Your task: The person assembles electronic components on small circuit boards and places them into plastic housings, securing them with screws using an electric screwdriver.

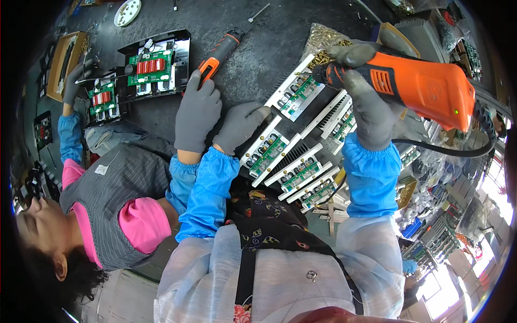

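In my gloved right hand (371,116) is an orange and black electric screwdriver (425,89), lying nearly sideways. Its bit points left, over a finned metal heat sink with a green circuit board (296,99); whether the tip touches a screw I cannot tell. My gloved left hand (239,127) has its fingertips closed at the near left corner of that heat sink. More heat sinks with green boards (269,156) lie in a slanted row just below, between my forearms. Behind the screwdriver's nose, a clear bag of brass-coloured screws (326,43) is partly hidden by my right hand.
Close on my left, a co-worker's gloved hand (199,116) grips another orange and black screwdriver (218,56). Black housings with green boards and red parts (153,67) lie before that person. A white dish (127,13) stands far back. The black cord (452,151) loops at right.
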